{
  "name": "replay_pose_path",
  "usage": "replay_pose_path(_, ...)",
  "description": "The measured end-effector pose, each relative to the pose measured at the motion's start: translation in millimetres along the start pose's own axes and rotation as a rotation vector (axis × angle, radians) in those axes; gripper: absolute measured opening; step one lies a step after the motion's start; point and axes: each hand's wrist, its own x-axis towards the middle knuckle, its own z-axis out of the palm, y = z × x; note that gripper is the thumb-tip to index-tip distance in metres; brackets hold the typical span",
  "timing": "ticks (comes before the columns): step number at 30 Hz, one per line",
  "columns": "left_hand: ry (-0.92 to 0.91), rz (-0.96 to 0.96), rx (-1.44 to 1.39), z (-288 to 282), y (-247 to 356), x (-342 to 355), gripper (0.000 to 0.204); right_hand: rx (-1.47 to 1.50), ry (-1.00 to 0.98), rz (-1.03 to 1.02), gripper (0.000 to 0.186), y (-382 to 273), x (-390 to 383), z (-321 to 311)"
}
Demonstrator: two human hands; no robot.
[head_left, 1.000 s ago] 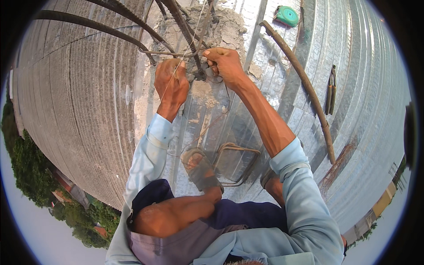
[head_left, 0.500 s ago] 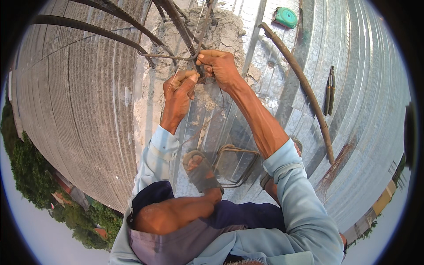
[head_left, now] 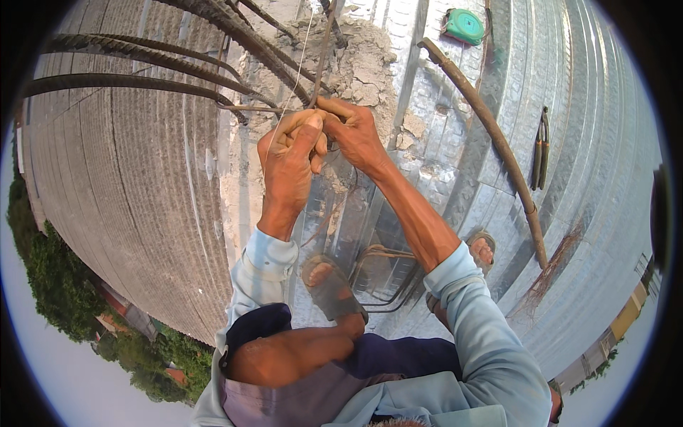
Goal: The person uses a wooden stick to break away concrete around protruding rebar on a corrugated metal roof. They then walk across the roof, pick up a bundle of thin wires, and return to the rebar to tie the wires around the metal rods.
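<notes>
My left hand [head_left: 288,160] is closed in a pinch, thumb pressed on the bent fingers. Against it my right hand [head_left: 356,139] is closed too, its fingers curled at the corner of a thin bent steel stirrup [head_left: 256,109]. What either hand pinches is hidden between the fingers. Thick ribbed rebars [head_left: 245,39] slant up to the left from the rough concrete [head_left: 366,64] just beyond my hands. A thin pale string [head_left: 302,53] runs down past the stirrup and in front of my left hand.
Loose stirrups [head_left: 388,281] lie between my sandalled feet. On the ribbed metal decking [head_left: 491,220] to the right are a rusty bent bar [head_left: 491,135], pliers [head_left: 541,153], a green tape measure [head_left: 464,27] and a bundle of thin wire [head_left: 555,267].
My hands have drawn together, the right one moving slightly nearer me so the fingers meet. The whole view has shifted a little, showing more rebars at the upper left.
</notes>
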Motion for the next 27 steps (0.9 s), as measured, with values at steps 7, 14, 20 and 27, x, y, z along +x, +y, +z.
replay_pose_path(7, 0.049, 0.022, 0.065, 7.9, 6.7, 6.7, 0.025, 0.009, 0.272, -0.114, 0.035, 1.3, -2.8, 25.2)
replay_pose_path(14, 0.394, 0.391, 0.510, -11.7, -23.3, 19.4, 0.031, 0.066, 0.346, -0.080, 0.030, -11.2, 3.4, 36.6)
replay_pose_path(20, 0.210, 0.170, 0.235, -11.9, -19.7, 28.7, 0.040, 0.081, 0.417, -0.086, 0.028, -9.8, 2.2, 44.4)
replay_pose_path(27, 0.100, 0.228, 0.235, -12.1, -24.8, 35.5, 0.044, -0.287, 0.108, -0.061, 0.029, -34.1, 7.3, 17.6)
